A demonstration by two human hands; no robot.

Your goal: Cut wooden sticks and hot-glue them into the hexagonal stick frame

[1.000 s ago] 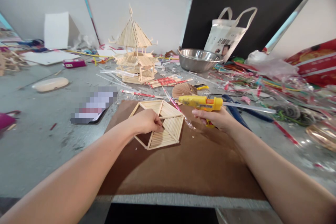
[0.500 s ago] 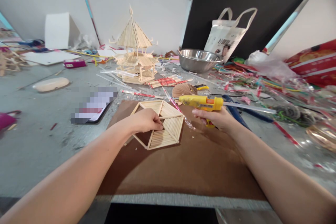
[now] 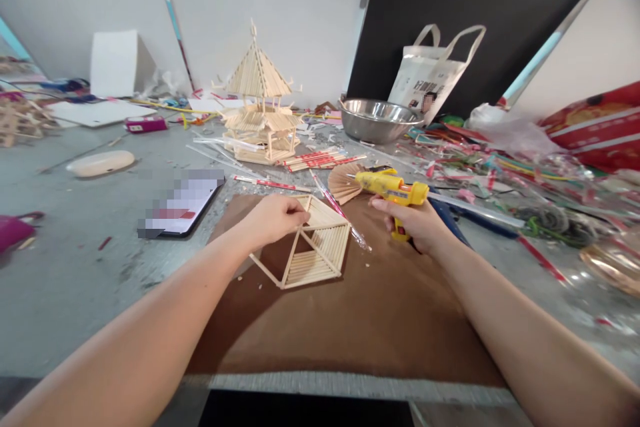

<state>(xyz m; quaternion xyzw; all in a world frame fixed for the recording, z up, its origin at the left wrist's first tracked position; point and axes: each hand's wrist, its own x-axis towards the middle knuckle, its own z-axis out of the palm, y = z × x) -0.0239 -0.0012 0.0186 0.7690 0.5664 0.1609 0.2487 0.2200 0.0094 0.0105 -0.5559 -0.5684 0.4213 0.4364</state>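
A six-sided frame of thin wooden sticks (image 3: 319,257) lies on a brown sheet (image 3: 360,327). Rows of sticks fill its right-hand and upper sections, while its left part is unfilled and partly hidden by my arm. Above its upper left side is my left hand (image 3: 280,219), thumb and fingers pinched together; whatever is between them is hidden or too small to name. My right hand (image 3: 417,221) grips a yellow hot glue gun (image 3: 393,188) to the right of the frame. The gun's nozzle points left, and a clear glue stick (image 3: 475,208) protrudes from its back.
Behind the frame stands a stick-built pavilion model (image 3: 260,100), with red-wrapped sticks (image 3: 320,159) before it. A pleated brown fan (image 3: 345,181) and blue-handled pliers (image 3: 450,217) lie near the glue gun. A phone (image 3: 185,203) is at left, a metal bowl (image 3: 380,121) behind.
My left hand has lifted slightly from the frame's centre toward its upper side. The glue gun has shifted a little to the right, its nozzle tipping up, still in my right hand.
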